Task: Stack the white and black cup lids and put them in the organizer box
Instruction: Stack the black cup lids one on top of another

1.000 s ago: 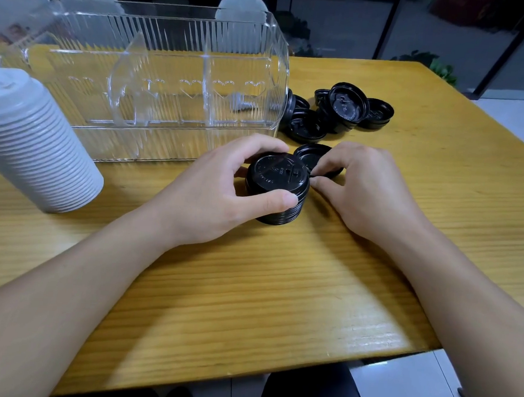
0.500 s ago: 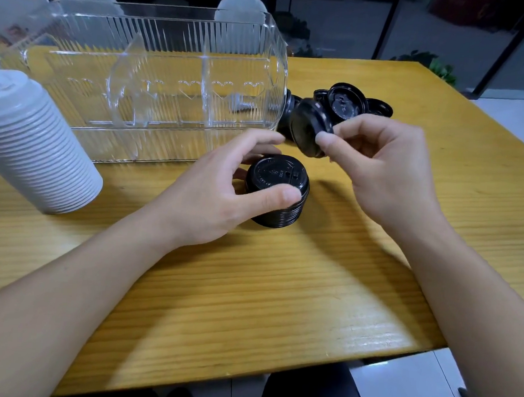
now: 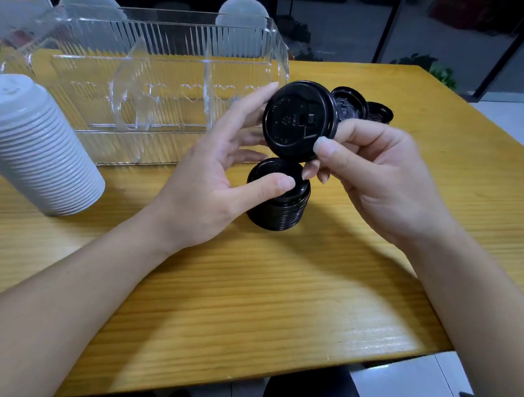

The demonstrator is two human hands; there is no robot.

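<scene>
A short stack of black lids (image 3: 280,210) stands on the wooden table (image 3: 249,289) in front of me. My right hand (image 3: 375,180) pinches a single black lid (image 3: 299,121) by its lower right rim and holds it tilted, top face toward me, just above the stack. My left hand (image 3: 206,188) is spread beside the stack; its thumb rests on the stack's top and its index fingertip touches the held lid's left rim. A tall stack of white lids (image 3: 33,150) lies tilted at the left. The clear organizer box (image 3: 158,69) stands behind, with nothing in it.
A few loose black lids (image 3: 364,109) lie behind the held one, right of the box. The table's near edge runs across the bottom, with tiled floor (image 3: 411,391) beyond it at the lower right. Glass walls and a plant are behind the table.
My right hand lifted a loose black lid off the table, turned it face toward me and brought it over the stack. My left hand let go of the stack and spread its fingers.
</scene>
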